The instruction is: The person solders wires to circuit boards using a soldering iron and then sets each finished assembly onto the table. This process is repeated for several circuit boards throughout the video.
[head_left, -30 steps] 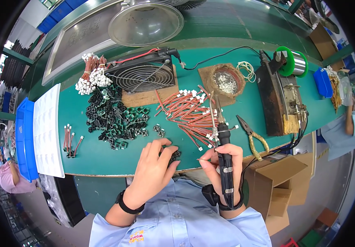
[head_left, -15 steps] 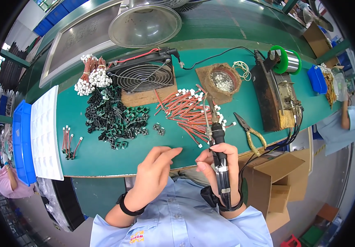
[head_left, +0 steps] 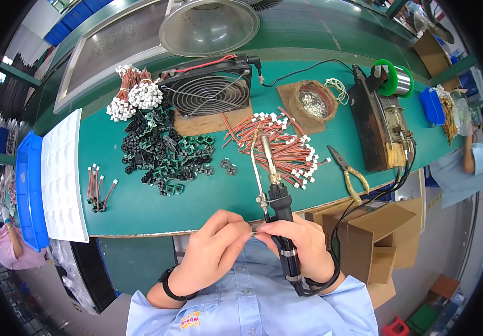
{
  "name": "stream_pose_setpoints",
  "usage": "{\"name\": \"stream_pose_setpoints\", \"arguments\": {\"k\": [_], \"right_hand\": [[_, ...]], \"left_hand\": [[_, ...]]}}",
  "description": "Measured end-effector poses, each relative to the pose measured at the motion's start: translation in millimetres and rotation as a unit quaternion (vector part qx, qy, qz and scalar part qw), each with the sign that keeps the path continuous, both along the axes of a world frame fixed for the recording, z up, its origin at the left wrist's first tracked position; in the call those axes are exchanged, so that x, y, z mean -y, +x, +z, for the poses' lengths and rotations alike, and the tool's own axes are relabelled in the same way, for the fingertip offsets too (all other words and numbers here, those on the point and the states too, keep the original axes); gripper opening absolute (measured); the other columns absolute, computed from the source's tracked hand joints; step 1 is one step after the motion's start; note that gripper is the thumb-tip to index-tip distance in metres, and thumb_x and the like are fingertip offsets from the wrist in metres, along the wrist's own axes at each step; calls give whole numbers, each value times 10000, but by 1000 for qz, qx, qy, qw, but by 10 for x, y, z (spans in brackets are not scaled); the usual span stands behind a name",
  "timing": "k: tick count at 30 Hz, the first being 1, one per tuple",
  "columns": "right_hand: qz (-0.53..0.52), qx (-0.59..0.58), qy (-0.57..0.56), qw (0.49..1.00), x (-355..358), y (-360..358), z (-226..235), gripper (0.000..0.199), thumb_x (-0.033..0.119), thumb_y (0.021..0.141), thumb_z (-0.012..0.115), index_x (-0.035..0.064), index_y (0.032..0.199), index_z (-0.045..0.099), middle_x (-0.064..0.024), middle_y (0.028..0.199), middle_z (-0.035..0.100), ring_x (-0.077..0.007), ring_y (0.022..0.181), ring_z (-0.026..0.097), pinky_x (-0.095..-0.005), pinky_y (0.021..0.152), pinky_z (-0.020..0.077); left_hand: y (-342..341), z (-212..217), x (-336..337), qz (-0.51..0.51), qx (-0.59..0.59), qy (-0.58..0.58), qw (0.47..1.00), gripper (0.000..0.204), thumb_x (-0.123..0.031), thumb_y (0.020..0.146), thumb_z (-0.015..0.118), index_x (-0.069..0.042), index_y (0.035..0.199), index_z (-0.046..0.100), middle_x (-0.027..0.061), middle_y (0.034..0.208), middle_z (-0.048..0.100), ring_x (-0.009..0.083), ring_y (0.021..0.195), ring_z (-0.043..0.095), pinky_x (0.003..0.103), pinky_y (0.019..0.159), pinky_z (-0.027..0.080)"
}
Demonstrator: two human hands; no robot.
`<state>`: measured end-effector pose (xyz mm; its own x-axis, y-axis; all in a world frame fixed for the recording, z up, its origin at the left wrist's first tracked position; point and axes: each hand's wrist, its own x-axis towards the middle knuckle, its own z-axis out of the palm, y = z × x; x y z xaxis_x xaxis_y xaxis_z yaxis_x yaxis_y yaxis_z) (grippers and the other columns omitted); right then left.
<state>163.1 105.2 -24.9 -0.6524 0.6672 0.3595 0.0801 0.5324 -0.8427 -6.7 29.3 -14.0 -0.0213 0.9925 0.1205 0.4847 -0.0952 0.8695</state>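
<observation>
My right hand (head_left: 308, 249) is closed round a black soldering iron (head_left: 280, 203) with a thin metal feed tube beside its barrel. The iron's tip points away from me, over the pile of red-and-brown wires with white connectors (head_left: 272, 145). My left hand (head_left: 213, 249) is closed, its thumb and fingers pinched together close to my right fingertips at the table's front edge. Something small and thin shows between the two hands, too small to name. Left of the wires lies a heap of small black and green parts (head_left: 166, 151), and a few loose ones (head_left: 228, 166) sit apart.
A black fan (head_left: 210, 92) stands behind the heap, beside bundled wires (head_left: 135, 92). To the right are a solder pot (head_left: 313, 103), pliers (head_left: 349, 173), and a dark metal box (head_left: 373, 123) with a solder spool (head_left: 393, 80). A white tray (head_left: 62, 179) and finished-looking wired parts (head_left: 98, 190) lie left.
My hands have come together, the left one's fingers curling into a pinch. The soldering iron has shifted left and toward me. The whole view has moved slightly.
</observation>
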Motion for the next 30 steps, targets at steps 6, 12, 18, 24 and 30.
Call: {"name": "stream_pose_setpoints", "arguments": {"k": [6,12,18,24,30], "right_hand": [[0,-20,-27,999,0,-40,-66,413,-64,695,721,52,1015,485,-98,839,645,-186,717,642,-258,628,500],[-70,-31,-86,993,40,-104,-113,418,-32,705,724,83,1011,463,-68,803,647,-162,702,627,-267,723,458],[-104,-50,-19,993,20,-107,-133,407,13,712,714,122,1035,490,15,769,615,-141,705,595,-301,803,364],[-157,-86,-52,982,4,19,-173,400,25,722,702,134,1050,503,33,784,600,-134,724,591,-330,809,351],[-156,-129,-31,979,-12,31,-174,398,20,720,719,125,1025,486,18,797,625,-130,706,601,-324,840,352]], "left_hand": [[4,-83,51,4,88,-29,996,59,-15,850,565,3,905,578,109,869,548,190,671,584,284,558,467],[99,-181,54,56,277,-52,958,57,5,866,536,34,911,556,128,908,545,177,678,601,262,591,500],[155,-164,4,29,208,-40,977,66,23,862,526,43,920,550,133,926,536,170,705,602,259,623,520],[212,-192,-6,117,242,-16,963,132,10,853,526,30,983,537,139,933,540,166,778,585,265,640,525],[220,-152,19,145,303,-50,941,177,-20,864,523,21,1036,515,147,977,542,179,805,572,292,689,520]]}}
